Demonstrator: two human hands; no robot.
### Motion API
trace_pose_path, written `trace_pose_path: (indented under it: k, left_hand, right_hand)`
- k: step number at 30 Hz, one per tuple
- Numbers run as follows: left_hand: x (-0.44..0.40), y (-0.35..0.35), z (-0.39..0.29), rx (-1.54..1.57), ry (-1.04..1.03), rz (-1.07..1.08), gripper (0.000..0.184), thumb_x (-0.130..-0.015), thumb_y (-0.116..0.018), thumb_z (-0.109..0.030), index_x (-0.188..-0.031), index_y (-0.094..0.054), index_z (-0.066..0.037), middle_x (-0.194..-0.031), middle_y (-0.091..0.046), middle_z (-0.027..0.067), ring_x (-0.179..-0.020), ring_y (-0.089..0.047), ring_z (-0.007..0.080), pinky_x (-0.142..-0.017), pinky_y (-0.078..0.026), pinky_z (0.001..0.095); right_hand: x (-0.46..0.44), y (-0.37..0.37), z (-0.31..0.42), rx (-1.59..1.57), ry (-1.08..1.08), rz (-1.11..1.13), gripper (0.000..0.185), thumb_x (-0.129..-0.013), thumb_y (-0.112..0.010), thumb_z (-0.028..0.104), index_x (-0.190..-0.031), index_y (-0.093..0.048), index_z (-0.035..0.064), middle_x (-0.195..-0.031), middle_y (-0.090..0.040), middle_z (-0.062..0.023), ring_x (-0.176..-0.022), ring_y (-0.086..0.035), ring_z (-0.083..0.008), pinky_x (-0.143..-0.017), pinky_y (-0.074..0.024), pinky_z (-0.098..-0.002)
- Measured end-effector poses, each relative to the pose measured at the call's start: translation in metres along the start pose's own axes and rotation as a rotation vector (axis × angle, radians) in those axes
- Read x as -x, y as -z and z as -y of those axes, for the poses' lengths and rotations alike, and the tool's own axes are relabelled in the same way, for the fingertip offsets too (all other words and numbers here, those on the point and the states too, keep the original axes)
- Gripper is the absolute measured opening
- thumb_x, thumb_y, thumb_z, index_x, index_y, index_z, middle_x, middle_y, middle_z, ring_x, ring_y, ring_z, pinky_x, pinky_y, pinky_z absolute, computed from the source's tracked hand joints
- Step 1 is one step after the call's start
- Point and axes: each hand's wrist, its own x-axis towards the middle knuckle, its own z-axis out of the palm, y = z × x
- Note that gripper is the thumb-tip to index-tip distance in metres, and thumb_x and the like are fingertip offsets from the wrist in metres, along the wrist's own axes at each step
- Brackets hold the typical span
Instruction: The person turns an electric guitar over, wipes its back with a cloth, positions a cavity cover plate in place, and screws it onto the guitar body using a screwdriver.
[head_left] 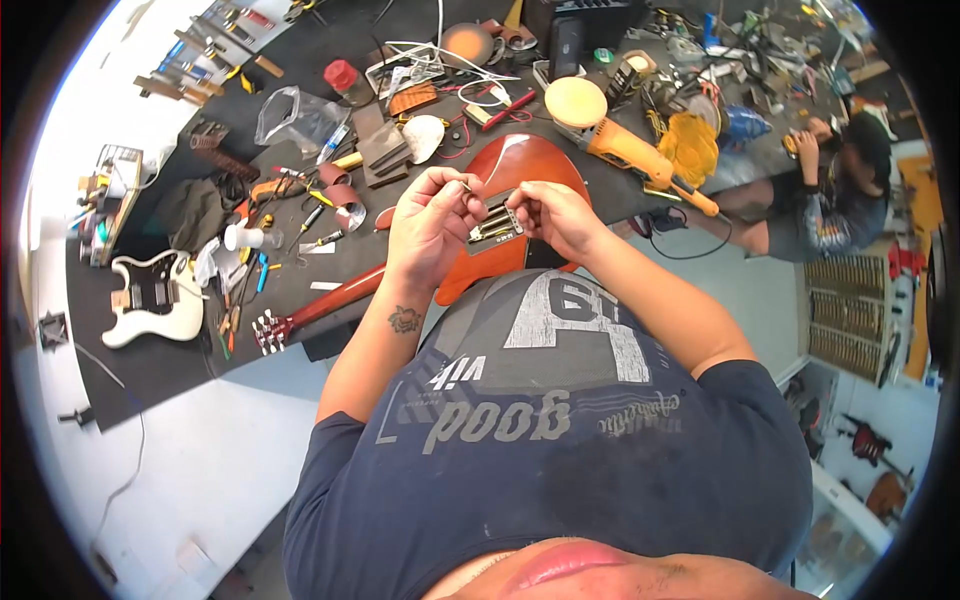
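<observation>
A reddish-brown electric guitar lies back side up on the bench in front of me, its neck pointing left. In its back is an open cavity with metal springs. My left hand is raised over the guitar's left side, thumb and forefinger pinched together on something tiny that I cannot make out. Just right of the cavity, my right hand has its fingers curled and pressed together. Whatever is in that pinch, if anything, is too small or hidden to name.
An orange power polisher with a round pad lies to the right. A white guitar body rests at far left, near pliers and screwdrivers. Sanding blocks and cables sit behind. Another person sits at right, holding something.
</observation>
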Motion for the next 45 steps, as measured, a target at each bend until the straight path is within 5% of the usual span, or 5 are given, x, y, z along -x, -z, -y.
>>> trace_pose_path:
  k: [24,34,36,38,45]
  left_hand:
    - [0.127,0.126,-0.018,-0.252,-0.079,-0.534,0.013,-0.095,-0.073,-0.002,-0.106,-0.066,-0.004,-0.098,-0.073,0.0068,-0.085,-0.068,0.0126,-0.077,-0.056,0.0262]
    - [0.183,0.194,-0.065,-0.271,-0.068,-0.654,0.012,-0.094,-0.073,-0.003,-0.105,-0.068,-0.003,-0.095,-0.073,0.0056,-0.081,-0.068,0.0117,-0.076,-0.057,0.0267]
    - [0.194,0.208,-0.074,-0.261,-0.084,-0.678,0.012,-0.094,-0.073,-0.003,-0.105,-0.068,-0.003,-0.096,-0.073,0.0058,-0.081,-0.068,0.0118,-0.078,-0.057,0.0271]
    - [0.204,0.22,-0.081,-0.254,-0.1,-0.684,0.011,-0.094,-0.073,-0.002,-0.104,-0.068,-0.003,-0.096,-0.073,0.0054,-0.082,-0.068,0.0118,-0.078,-0.057,0.0269]
    - [0.217,0.245,-0.094,-0.278,-0.059,-0.732,0.01,-0.094,-0.072,-0.001,-0.103,-0.067,-0.002,-0.094,-0.072,0.0059,-0.082,-0.068,0.0128,-0.077,-0.057,0.0271]
  right_hand:
    - [-0.225,-0.14,0.124,0.826,0.392,0.185,0.017,-0.096,-0.071,0.023,-0.096,-0.071,0.0065,-0.079,-0.066,0.0015,-0.068,-0.058,-0.0081,-0.062,-0.0487,-0.0278]
    - [-0.396,-0.218,0.284,1.355,0.821,-0.522,0.042,-0.087,-0.065,0.044,-0.094,-0.081,0.0057,-0.091,-0.079,-0.0168,-0.091,-0.076,-0.0331,-0.088,-0.0571,-0.0418]
    - [-0.376,-0.227,0.304,1.532,0.925,-0.735,0.032,-0.088,-0.066,0.033,-0.088,-0.079,0.0032,-0.074,-0.075,-0.0051,-0.069,-0.071,-0.0153,-0.07,-0.0548,-0.0324]
    - [-0.378,-0.213,0.32,1.409,0.788,-0.798,0.04,-0.087,-0.065,0.044,-0.093,-0.082,0.0076,-0.087,-0.079,-0.0155,-0.089,-0.076,-0.0333,-0.086,-0.0568,-0.042]
    - [-0.389,-0.186,0.325,1.456,0.688,-0.671,0.035,-0.087,-0.067,0.041,-0.088,-0.081,0.0088,-0.073,-0.075,-0.0059,-0.068,-0.072,-0.019,-0.076,-0.0561,-0.0363]
